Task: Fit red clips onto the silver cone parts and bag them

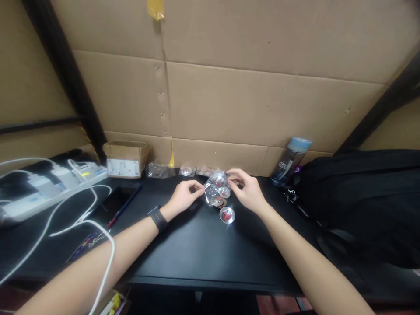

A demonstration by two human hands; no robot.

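My left hand [187,195], with a dark watch [157,218] on its wrist, pinches the left edge of a clear plastic bag [211,191]. On the bag's other side, the fingers of my right hand [245,189] are closed at its upper right edge, beside a shiny silver round piece [219,179] with red on it. A smaller round piece [224,192] is just below. Several more lie partly hidden under the bag. Closest to me, a silver disc [227,215] with a red centre rests on the black table [197,249].
Small clear packets [187,170] line the back edge by a cardboard box [127,158]. Left are a white power strip [59,188], loose white cables [111,258] and a dark phone-like device [120,201]. A bottle [291,161] and a black bag [364,197] stand right.
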